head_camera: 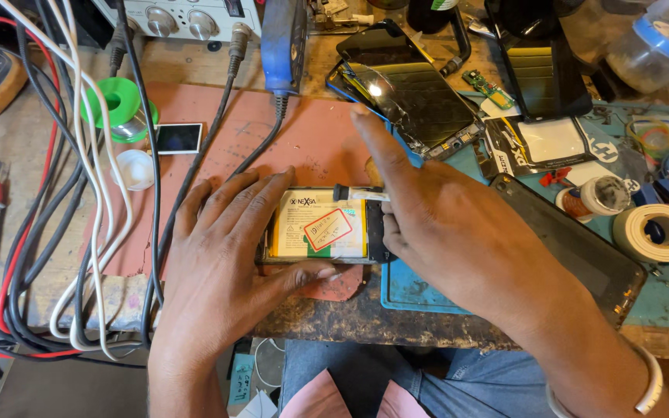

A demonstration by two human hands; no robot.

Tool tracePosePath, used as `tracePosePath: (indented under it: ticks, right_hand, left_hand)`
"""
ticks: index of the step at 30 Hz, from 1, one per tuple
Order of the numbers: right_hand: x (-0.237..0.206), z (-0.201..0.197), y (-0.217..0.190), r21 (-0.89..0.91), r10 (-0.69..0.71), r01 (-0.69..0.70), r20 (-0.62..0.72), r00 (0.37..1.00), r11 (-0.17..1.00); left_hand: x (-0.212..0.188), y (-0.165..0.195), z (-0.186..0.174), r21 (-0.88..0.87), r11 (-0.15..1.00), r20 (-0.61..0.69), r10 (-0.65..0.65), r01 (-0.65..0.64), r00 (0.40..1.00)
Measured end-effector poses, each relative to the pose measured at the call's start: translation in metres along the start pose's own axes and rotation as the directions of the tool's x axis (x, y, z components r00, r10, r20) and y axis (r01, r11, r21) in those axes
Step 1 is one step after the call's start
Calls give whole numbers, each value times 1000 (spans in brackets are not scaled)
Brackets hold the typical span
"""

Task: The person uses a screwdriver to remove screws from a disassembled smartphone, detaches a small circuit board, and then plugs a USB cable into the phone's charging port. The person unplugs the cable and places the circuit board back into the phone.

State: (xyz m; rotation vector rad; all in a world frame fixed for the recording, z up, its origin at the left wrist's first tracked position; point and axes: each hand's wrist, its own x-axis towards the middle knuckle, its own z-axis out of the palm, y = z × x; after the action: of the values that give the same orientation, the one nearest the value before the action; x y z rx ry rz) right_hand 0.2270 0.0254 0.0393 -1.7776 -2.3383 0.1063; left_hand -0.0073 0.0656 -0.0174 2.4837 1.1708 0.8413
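Pale battery: a cream-and-yellow battery point(320, 224) with a red-edged sticker sits in an opened phone body point(315, 259) at the bench's front edge, on a pink mat point(303, 139).
Left hand: the left hand point(222, 255) lies flat, fingers spread, thumb pressed along the phone's near edge, seemingly to keep it from sliding; it grips nothing.
Right hand: the right hand point(458, 232) pinches a slim white-handled tool point(359, 193) across the battery's top edge, index finger extended.
Nearby: a detached dark screen point(412, 89) lies behind, propped on a blue frame.
Left side: cables point(79, 193), green solder spool point(120, 101).
Right side: tape rolls point(656, 231).
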Motion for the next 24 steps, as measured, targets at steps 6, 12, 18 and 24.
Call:
tracePosePath:
  ticks: [6, 12, 18, 24]
  right_hand:
    - [11, -12, -17, -275, -185, 194, 60, 981, 942]
    - [33, -19, -11, -163, -21, 84, 352, 936, 983]
    - [31, -15, 2, 66, -14, -6, 290, 957, 998]
    - [13, -35, 10, 112, 189, -227, 275, 943, 967]
  left_hand:
    - [1, 2, -1, -8, 1000, 5, -4, 4, 1000]
    - [2, 1, -2, 10, 1000, 21, 18, -18, 1000]
    - [2, 1, -1, 9, 1000, 10, 21, -21, 1000]
    - [1, -1, 0, 23, 1000, 18, 19, -20, 1000]
